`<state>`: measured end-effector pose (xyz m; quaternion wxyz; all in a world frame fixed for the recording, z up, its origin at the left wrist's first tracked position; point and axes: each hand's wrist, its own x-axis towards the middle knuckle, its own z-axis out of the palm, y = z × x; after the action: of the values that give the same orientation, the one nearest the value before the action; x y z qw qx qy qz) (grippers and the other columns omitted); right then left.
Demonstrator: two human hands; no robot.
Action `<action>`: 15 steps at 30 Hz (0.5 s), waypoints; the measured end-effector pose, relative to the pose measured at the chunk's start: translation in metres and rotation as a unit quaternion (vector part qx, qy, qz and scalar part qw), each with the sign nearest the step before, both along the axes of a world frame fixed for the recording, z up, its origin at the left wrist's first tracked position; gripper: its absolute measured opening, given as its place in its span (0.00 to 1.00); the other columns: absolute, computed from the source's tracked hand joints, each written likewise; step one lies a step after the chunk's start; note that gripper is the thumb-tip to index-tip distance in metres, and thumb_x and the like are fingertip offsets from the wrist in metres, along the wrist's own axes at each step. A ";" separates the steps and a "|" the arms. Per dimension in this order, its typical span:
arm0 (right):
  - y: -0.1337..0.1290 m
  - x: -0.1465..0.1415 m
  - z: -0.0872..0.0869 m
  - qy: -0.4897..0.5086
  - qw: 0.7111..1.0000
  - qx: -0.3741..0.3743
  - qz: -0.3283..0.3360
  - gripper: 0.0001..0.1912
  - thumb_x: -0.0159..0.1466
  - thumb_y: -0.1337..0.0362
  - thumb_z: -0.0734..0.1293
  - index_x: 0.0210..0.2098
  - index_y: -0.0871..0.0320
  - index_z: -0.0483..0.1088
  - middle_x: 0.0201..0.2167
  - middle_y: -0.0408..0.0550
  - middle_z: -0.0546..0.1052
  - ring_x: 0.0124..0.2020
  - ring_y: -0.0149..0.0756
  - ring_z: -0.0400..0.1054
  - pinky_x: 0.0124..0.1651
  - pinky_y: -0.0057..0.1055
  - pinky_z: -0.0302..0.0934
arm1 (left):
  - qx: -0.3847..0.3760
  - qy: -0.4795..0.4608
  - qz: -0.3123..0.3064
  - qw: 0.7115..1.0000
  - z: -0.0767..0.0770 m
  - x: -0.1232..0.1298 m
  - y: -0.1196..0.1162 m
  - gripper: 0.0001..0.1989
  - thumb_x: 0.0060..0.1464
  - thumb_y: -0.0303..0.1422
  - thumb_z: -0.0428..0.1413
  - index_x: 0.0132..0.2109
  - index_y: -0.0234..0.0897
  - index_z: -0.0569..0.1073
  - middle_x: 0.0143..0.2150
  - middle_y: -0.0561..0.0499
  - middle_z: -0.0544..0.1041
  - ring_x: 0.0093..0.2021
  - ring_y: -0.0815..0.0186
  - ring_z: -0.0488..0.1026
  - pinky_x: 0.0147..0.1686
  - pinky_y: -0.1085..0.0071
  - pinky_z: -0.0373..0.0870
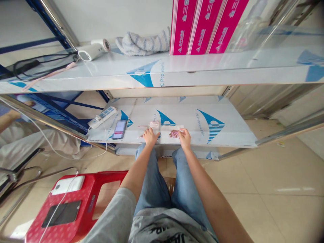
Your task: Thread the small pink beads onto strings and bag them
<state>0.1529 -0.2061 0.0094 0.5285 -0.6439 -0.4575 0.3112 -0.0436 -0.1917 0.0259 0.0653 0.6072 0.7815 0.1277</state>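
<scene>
Here, on the lower shelf (pixel 187 103), a white power strip (pixel 102 117) lies beside a phone (pixel 119 129); next, the left hand (pixel 151 137) rests palm-down, thumb spread, touching a pale pink packet (pixel 155 125); then a pink patterned piece (pixel 174 134), its edge pinched by the right hand (pixel 186 137).

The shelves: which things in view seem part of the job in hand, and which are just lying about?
Seemingly in hand:
small pink patterned piece, at the right hand
pale pink packet, at the left hand

Seemingly lying about:
phone
power strip
white hair dryer
striped towel
magenta packaging
</scene>
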 end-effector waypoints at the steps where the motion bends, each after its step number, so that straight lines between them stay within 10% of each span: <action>1: 0.001 0.001 0.000 -0.015 1.000 0.004 -0.008 0.16 0.55 0.53 0.61 0.38 0.58 0.68 0.22 0.42 0.68 0.23 0.33 0.63 0.28 0.29 0.58 | -0.004 0.004 -0.001 1.000 -0.001 -0.002 0.002 0.28 0.48 0.49 0.53 0.50 0.32 0.66 0.48 0.36 0.69 0.51 0.49 0.62 0.47 0.59 0.58; 15: 0.011 -0.001 -0.002 -0.049 0.999 0.002 0.000 0.14 0.55 0.54 0.60 0.34 0.56 0.68 0.21 0.43 0.69 0.25 0.36 0.64 0.32 0.31 0.58 | -0.047 -0.007 -0.020 0.999 0.004 -0.008 0.001 0.25 0.46 0.45 0.54 0.47 0.32 0.67 0.48 0.35 0.70 0.51 0.48 0.64 0.45 0.59 0.60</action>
<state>0.1517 -0.1948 0.0073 0.5073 -0.6571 -0.4832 0.2783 -0.0520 -0.1905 0.0295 0.1013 0.6178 0.7741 0.0939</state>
